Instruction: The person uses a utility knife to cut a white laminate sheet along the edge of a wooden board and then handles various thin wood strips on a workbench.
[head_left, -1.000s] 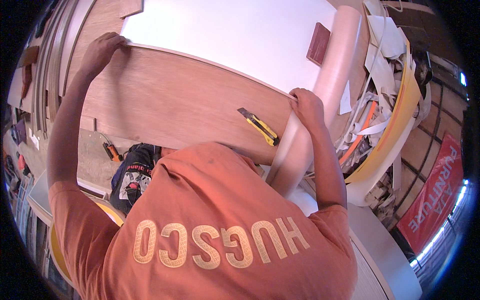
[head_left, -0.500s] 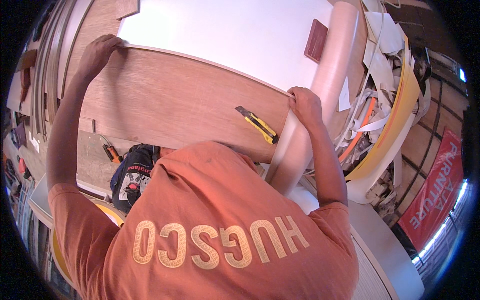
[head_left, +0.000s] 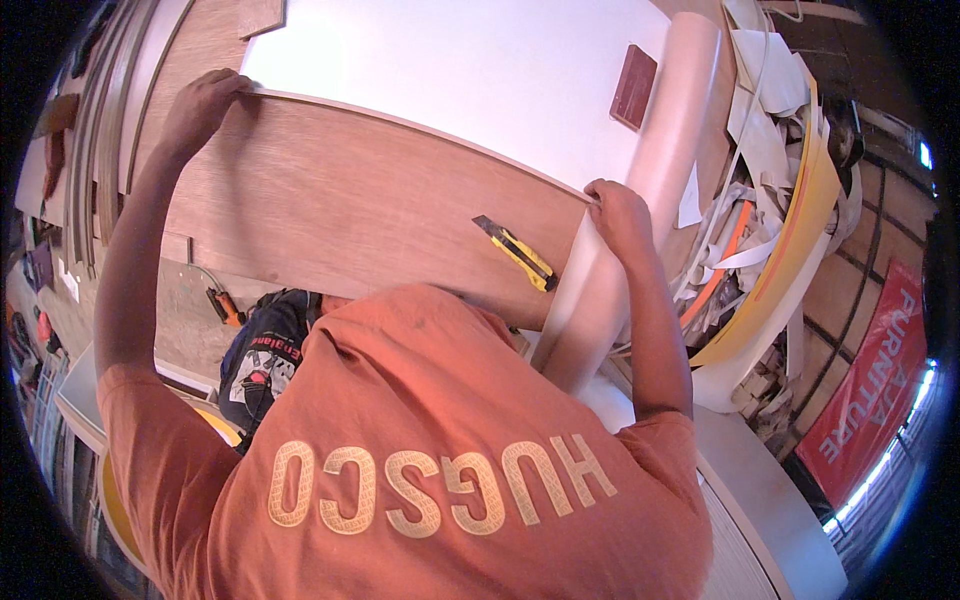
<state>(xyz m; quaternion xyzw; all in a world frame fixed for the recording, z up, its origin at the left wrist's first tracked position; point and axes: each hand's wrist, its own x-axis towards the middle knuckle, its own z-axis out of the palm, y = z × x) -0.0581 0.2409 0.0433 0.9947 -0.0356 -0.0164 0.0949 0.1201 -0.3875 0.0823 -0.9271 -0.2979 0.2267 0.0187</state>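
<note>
A white board (head_left: pixel 430 60) lies across the far part of the bench, its thin near edge running slantwise between my hands. My left hand (head_left: pixel 207 105) is closed at this board's left corner, fingertips on the edge. At the other end, my right hand (head_left: pixel 620 213) pinches the edge near the right corner, beside a pale pinkish roll of sheet (head_left: pixel 665 120). Between my forearms lies a reddish-brown plywood surface (head_left: pixel 380 195). On it rests a yellow and black utility knife (head_left: pixel 515 252), its blade pointing away to the left. The undersides of my fingers are hidden.
A dark red block (head_left: pixel 634 87) sits on the white board by the roll. Offcuts and strips (head_left: pixel 740 235) heap up at the right, beside a curved yellow sheet (head_left: pixel 800 240). Long boards (head_left: pixel 105 130) stand at the left. A dark bag (head_left: pixel 265 355) lies below the bench's near edge.
My right hand has shifted slightly right and down at the board's right corner. The left hand stays at its corner, and the knife keeps its place on the plywood.
</note>
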